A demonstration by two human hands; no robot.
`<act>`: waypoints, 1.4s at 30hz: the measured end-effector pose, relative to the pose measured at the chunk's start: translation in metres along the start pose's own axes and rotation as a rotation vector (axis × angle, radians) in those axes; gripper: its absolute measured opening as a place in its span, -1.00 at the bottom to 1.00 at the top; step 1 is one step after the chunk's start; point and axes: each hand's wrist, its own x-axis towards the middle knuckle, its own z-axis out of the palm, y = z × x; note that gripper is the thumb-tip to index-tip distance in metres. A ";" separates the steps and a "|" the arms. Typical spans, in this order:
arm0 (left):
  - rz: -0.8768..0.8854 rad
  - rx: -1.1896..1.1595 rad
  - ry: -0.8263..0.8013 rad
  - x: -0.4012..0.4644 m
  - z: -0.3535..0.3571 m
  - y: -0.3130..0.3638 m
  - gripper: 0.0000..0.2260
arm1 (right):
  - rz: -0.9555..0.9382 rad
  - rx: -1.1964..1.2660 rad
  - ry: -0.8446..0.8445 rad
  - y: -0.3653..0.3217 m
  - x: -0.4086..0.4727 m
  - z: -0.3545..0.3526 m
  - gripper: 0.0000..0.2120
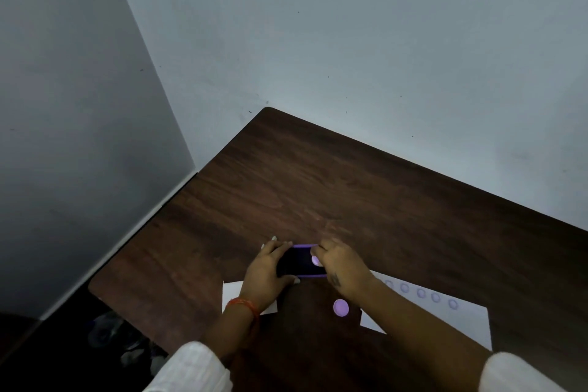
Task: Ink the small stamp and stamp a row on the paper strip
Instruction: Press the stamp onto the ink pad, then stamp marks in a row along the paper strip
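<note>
A purple-rimmed ink pad [297, 261] with a dark inking face lies on the brown table. My left hand [270, 267] grips its left end, thumb on the near edge. My right hand [339, 264] holds a small purple stamp [316, 260] pressed down on the pad's right part. A white paper strip [445, 312] lies to the right under my right forearm, with a row of several faint purple circular prints [420, 293] along its far edge. A round purple cap or second stamp [341, 307] lies on the table between my arms.
Another white paper piece [234, 294] lies under my left wrist. The table [318, 194] sits in a corner, with walls behind and at the left. Its left edge drops to a dark floor holding unclear objects [108, 334].
</note>
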 end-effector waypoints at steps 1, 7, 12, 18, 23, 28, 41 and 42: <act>0.001 0.000 0.000 0.000 0.000 0.000 -0.34 | 0.007 -0.022 0.004 -0.002 0.000 0.002 -0.73; -0.002 0.010 0.000 0.000 -0.001 0.002 -0.35 | 0.074 0.061 0.068 -0.004 0.002 0.003 -0.76; -0.004 0.014 -0.003 0.000 -0.002 0.003 -0.34 | -0.135 -0.037 -0.032 0.010 0.008 -0.004 -0.76; -0.002 0.024 -0.001 0.000 -0.001 0.003 -0.35 | 0.053 -0.020 0.065 -0.010 0.002 0.009 -0.72; -0.025 0.035 -0.028 0.001 -0.002 0.005 -0.35 | -0.151 -0.063 -0.029 0.007 0.010 -0.007 -0.78; -0.036 0.047 -0.019 0.001 -0.003 0.006 -0.34 | -0.011 -0.032 0.037 -0.004 0.008 0.004 -0.78; -0.048 0.092 -0.083 -0.003 -0.008 0.015 -0.23 | 0.578 1.755 0.382 0.008 -0.042 -0.010 -0.76; -0.049 0.076 -0.079 -0.004 -0.007 0.018 -0.21 | 0.607 1.924 0.392 0.013 -0.054 -0.012 -0.76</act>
